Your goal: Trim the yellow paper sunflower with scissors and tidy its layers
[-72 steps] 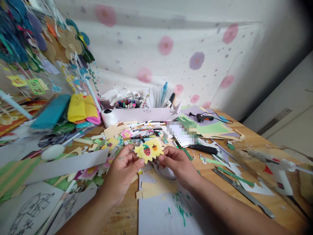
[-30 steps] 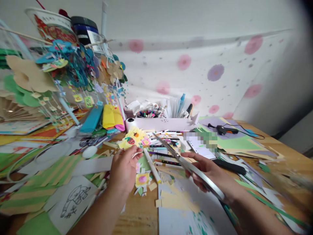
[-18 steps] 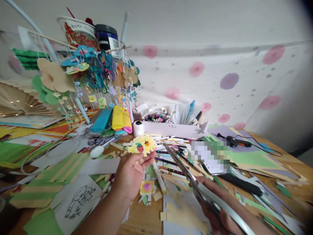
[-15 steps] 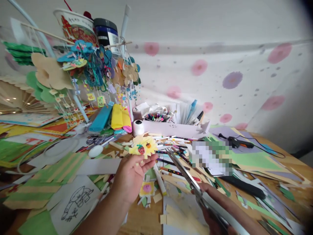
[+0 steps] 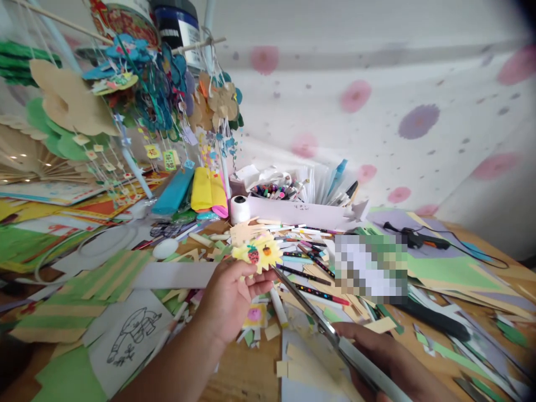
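My left hand (image 5: 226, 301) pinches a yellow paper cutout (image 5: 262, 252) with a jagged edge, on which a strawberry and a small orange fruit are drawn. In my right hand (image 5: 377, 357) is a pair of scissors (image 5: 322, 324), its blades pointing up and left. The blade tips reach the lower right edge of the cutout; whether they touch the paper I cannot tell. Below the left hand lies a small paper square with a pink drawing (image 5: 254, 315). Several markers (image 5: 307, 273) are strewn on the table behind the scissors.
Paper flowers (image 5: 71, 103) hang on strings from a stick at the left. A white box of pens (image 5: 305, 212) stands at the back. On the right lie a black glue gun (image 5: 419, 239) and a black-handled tool (image 5: 439, 321). A line drawing (image 5: 132, 335) and paper scraps cover the left.
The scissors have come nearer the yellow cutout, their tips now at its edge, and their blades look closer together. The camera view has tilted down slightly.
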`<state>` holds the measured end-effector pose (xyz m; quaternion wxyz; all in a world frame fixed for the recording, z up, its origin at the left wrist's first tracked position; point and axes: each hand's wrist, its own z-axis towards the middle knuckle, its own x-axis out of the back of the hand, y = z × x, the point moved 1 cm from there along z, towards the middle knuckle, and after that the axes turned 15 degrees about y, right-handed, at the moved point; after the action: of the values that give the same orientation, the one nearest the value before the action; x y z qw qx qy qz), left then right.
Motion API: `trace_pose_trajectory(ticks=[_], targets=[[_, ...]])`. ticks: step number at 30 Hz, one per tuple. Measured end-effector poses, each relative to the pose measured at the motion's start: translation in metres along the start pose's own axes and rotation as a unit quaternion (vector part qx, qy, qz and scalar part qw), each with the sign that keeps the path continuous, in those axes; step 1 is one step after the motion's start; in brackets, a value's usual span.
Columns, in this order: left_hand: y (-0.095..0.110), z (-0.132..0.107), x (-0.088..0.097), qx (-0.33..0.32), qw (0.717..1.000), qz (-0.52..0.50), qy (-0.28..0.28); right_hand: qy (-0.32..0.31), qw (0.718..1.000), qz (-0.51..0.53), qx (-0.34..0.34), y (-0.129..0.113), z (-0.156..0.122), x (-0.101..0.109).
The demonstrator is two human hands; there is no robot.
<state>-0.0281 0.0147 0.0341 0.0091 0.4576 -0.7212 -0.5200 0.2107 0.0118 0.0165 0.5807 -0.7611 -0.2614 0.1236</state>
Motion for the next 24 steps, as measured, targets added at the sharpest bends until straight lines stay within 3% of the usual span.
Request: trace_pose_trajectory(ticks=[4,10,16,21,24], targets=[[-0.001,0.0,0.0,-0.002,1.0,-0.002,-0.001,-0.011,0.999,-0.011,0.049,-0.005,-0.001,0.0],[-0.004,0.003,0.0,-0.007,1.0,-0.012,0.0,-0.004,0.995,-0.04,0.09,0.008,-0.003,-0.002],[-0.006,0.005,0.001,-0.011,1.0,-0.011,-0.004,0.005,0.995,-0.032,0.092,0.013,0.0,-0.001],[-0.007,0.005,0.002,-0.017,1.0,-0.014,-0.006,-0.015,0.996,-0.038,0.076,0.003,0.002,0.0],[-0.008,0.005,0.002,-0.02,1.0,-0.015,-0.009,0.005,0.994,-0.061,0.085,-0.002,-0.001,0.003]])
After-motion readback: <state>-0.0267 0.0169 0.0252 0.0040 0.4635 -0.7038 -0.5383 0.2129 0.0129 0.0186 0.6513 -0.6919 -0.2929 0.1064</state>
